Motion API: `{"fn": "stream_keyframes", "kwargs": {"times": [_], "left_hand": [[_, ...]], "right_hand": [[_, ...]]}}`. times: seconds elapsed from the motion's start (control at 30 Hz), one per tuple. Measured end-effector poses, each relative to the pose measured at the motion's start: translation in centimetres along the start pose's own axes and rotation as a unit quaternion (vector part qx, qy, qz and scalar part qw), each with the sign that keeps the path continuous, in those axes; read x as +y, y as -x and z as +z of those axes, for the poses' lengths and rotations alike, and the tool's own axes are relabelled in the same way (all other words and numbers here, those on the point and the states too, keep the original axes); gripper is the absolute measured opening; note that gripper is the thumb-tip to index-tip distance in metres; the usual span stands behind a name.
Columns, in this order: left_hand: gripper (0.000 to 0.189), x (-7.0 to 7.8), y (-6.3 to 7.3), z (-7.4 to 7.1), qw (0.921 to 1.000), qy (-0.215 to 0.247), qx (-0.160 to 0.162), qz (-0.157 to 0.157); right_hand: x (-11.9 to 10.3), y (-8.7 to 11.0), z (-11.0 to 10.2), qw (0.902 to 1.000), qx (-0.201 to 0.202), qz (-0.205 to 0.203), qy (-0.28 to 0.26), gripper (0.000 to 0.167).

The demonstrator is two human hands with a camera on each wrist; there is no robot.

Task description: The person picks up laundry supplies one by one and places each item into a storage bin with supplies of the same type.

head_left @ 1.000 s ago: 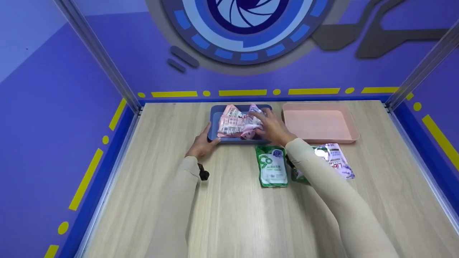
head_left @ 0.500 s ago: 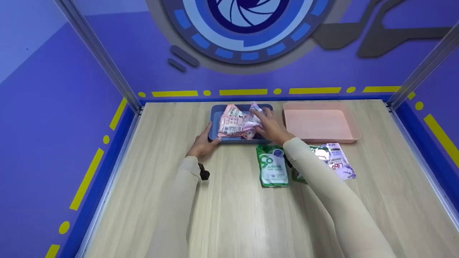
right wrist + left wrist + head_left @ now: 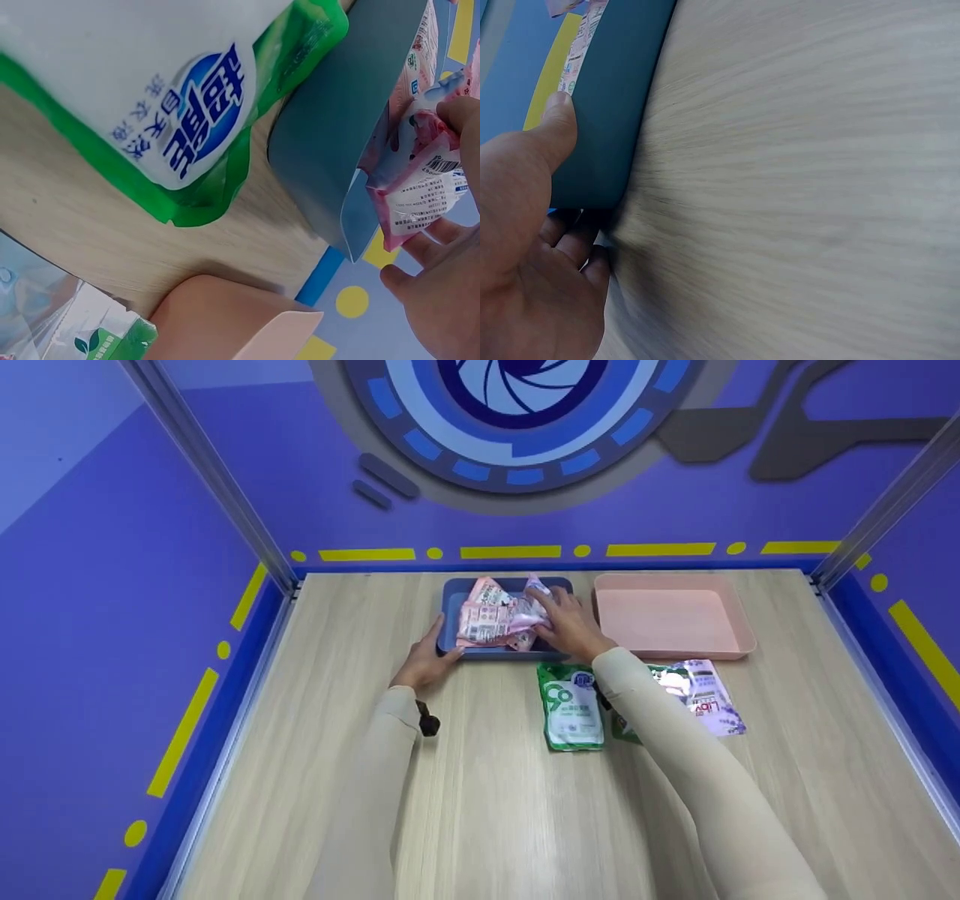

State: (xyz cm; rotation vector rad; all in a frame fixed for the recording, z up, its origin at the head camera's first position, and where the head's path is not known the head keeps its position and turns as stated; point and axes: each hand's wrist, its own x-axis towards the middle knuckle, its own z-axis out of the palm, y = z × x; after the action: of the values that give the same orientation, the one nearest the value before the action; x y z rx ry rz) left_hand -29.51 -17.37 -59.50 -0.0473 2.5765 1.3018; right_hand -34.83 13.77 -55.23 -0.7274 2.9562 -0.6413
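Note:
My left hand (image 3: 425, 664) holds the left front corner of a blue tray (image 3: 517, 656), its thumb on the front rim in the left wrist view and the fingers around the corner. A pink printed pouch (image 3: 484, 624) lies in the tray's left part. Over the tray's right part, my right hand (image 3: 572, 628) pinches a lilac-and-pink pouch (image 3: 529, 613), which overlaps the pink one. The right wrist view shows this pouch (image 3: 416, 191) with a barcode panel, tilted, between thumb and fingers; its far side is hidden.
A pink tray (image 3: 667, 622) stands to the right of the blue one. In front lies a green-and-white laundry detergent pouch (image 3: 574, 716). A purple pouch (image 3: 709, 701) and another green one (image 3: 624, 729) are partly hidden by the right sleeve. Blue-purple panels (image 3: 525, 529) enclose the table.
My right hand has shifted slightly, and the top of the lilac-and-pink pouch has moved a little with it. My left hand stays at the tray's corner.

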Motion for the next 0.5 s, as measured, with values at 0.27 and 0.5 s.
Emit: {"fn": "stream_keyframes", "kwargs": {"times": [0.27,0.5], "left_hand": [[0.087,-0.02,-0.06,0.12,1.0000,-0.001,-0.002,-0.006],[0.089,-0.01,-0.26,-0.05,0.9996,-0.025,0.001,0.014]], "right_hand": [[0.08,0.02,0.20,0.9999,-0.009,0.012,0.001,0.072],[0.35,-0.06,0.45,0.9992,-0.026,0.019,0.023,0.078]]}}
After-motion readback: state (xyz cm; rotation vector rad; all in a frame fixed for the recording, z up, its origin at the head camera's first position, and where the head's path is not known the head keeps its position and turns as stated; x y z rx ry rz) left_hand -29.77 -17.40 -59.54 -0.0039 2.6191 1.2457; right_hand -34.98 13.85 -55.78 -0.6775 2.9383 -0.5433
